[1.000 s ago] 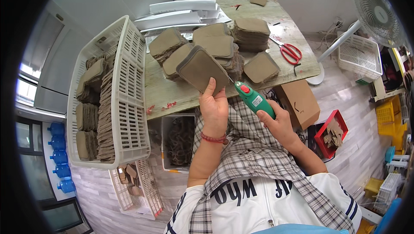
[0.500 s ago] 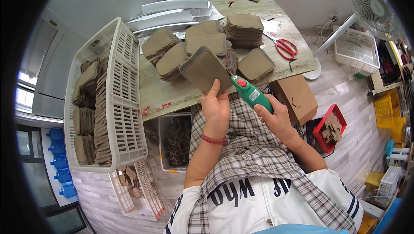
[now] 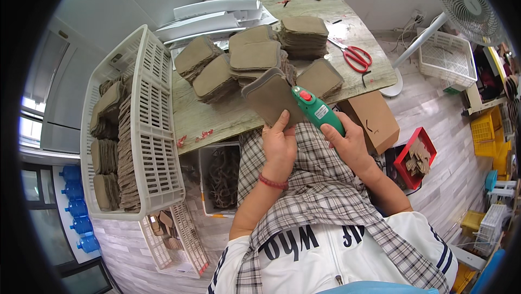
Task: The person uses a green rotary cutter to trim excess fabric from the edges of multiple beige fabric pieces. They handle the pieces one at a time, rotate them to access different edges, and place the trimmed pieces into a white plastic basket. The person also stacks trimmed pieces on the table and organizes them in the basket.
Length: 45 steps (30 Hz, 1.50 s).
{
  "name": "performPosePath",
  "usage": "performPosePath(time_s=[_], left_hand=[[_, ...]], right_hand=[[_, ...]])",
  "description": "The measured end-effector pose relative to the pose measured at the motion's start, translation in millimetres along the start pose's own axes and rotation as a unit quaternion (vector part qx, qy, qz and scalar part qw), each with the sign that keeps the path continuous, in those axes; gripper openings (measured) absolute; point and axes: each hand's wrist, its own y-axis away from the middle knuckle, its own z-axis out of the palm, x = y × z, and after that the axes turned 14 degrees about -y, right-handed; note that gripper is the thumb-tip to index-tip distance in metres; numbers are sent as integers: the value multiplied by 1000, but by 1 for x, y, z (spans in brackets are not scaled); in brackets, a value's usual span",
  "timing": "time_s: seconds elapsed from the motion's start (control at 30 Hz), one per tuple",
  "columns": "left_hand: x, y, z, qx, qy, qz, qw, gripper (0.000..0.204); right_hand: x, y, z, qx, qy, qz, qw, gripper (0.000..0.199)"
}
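My left hand (image 3: 280, 145), with a red bead bracelet at the wrist, pinches a brown rounded-corner fabric pad (image 3: 269, 100) by its lower edge, thumb on top. Wrapped in the fingers of my right hand (image 3: 350, 141) is a green electric cutter (image 3: 319, 110) with a red button. Its tip meets or nearly meets the pad's right edge; the blade is too small to make out. Just beyond, stacks of similar brown pads (image 3: 254, 55) cover the middle of the table (image 3: 190, 115). One taller stack (image 3: 304, 36) stands behind, and another (image 3: 321, 78) lies right of the cutter.
Red-handled scissors (image 3: 357, 59) lie at the table's right. A white plastic crate (image 3: 157, 115) packed with pads stands at the left. Below are a cardboard box (image 3: 374, 123), a red tray (image 3: 401, 166) of scraps and a bin (image 3: 209, 207) of dark strips. A fan (image 3: 471, 9) stands far right.
My left hand and the pad have shifted right and toward me, bringing the pad's right side along the cutter. My right hand has barely moved, still gripping the cutter.
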Motion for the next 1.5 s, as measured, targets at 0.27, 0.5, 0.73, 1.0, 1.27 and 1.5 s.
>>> performPosePath(time_s=[0.27,0.5,0.73,1.0,1.27,1.5], left_hand=[[-7,7,-11,-13,-33,-10,999,31],[15,4,-39,-21,-174,28,984,26],[49,3,-52,-88,-265,37,960,35],[75,5,-57,-115,-321,-15,940,46],[78,13,-59,-137,-331,-89,929,51],[67,22,-57,-150,-339,-127,920,49]], right_hand=[[-12,-2,-7,-9,-30,37,999,39],[-9,3,-32,-54,-12,53,997,38],[-6,8,-45,-87,15,93,992,39],[-10,12,-48,-132,55,82,986,42],[-4,15,-48,-149,98,18,984,43],[0,19,-40,-129,89,51,986,42]])
